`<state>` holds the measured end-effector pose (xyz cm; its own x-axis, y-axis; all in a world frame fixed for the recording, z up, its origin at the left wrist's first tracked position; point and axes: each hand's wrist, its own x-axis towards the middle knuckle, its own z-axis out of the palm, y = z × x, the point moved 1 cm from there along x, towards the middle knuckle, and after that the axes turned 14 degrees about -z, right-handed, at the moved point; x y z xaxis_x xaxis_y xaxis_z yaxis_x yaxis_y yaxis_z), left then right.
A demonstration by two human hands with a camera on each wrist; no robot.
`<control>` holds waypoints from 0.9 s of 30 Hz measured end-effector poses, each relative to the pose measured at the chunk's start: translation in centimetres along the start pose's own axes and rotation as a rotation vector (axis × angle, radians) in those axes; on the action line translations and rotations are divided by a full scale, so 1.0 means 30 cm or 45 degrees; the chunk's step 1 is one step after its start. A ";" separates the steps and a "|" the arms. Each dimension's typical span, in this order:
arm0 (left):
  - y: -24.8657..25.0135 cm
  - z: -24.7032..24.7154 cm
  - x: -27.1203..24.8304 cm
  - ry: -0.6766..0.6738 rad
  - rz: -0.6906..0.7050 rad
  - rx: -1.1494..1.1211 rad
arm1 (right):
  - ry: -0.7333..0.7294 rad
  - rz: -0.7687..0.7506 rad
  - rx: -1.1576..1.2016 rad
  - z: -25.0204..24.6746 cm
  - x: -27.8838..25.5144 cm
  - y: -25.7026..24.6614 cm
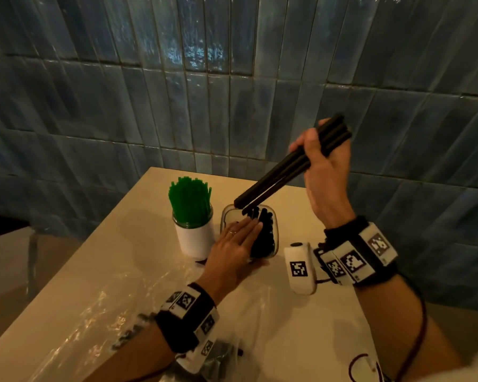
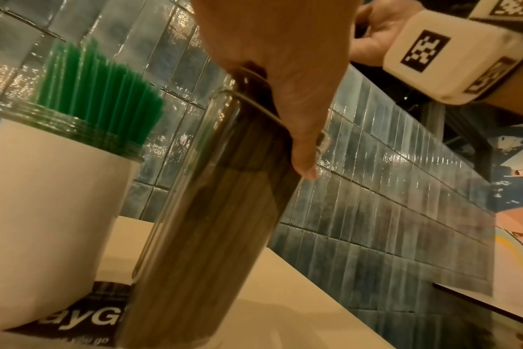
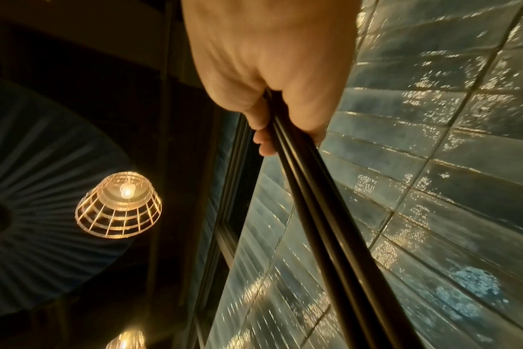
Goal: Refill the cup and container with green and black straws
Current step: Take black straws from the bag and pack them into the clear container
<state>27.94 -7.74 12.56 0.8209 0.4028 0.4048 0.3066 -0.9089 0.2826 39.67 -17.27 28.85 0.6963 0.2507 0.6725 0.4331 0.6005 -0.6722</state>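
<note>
A white cup (image 1: 195, 241) (image 2: 51, 189) packed with green straws (image 1: 190, 201) (image 2: 99, 94) stands on the table. Right beside it stands a clear container (image 1: 229, 216) (image 2: 209, 212) holding black straws (image 1: 265, 235). My left hand (image 1: 238, 244) (image 2: 284, 59) lies over its mouth, fingers flat against those straws and thumb (image 2: 305, 153) down the outer wall. My right hand (image 1: 320, 166) (image 3: 269, 70) is raised to the right and grips a bundle of black straws (image 1: 282, 172) (image 3: 314, 200). The bundle slants down-left, its lower ends at the container's mouth.
Crumpled clear plastic wrap (image 1: 108, 299) lies on the pale table (image 1: 138, 224) in front of the cup. A clear bag with dark straws (image 1: 224, 351) sits under my left forearm. A blue tiled wall (image 1: 232, 78) rises behind the table. A black printed card (image 2: 105, 314) lies under the cup.
</note>
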 end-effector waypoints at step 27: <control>0.005 -0.006 -0.019 0.146 0.052 0.011 | -1.000 0.258 -0.805 0.038 -0.157 0.231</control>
<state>27.43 -8.09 12.52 0.7725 0.3747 0.5127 0.2788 -0.9255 0.2563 38.73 -13.43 21.36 0.3176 0.8650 0.3884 0.7294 0.0389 -0.6830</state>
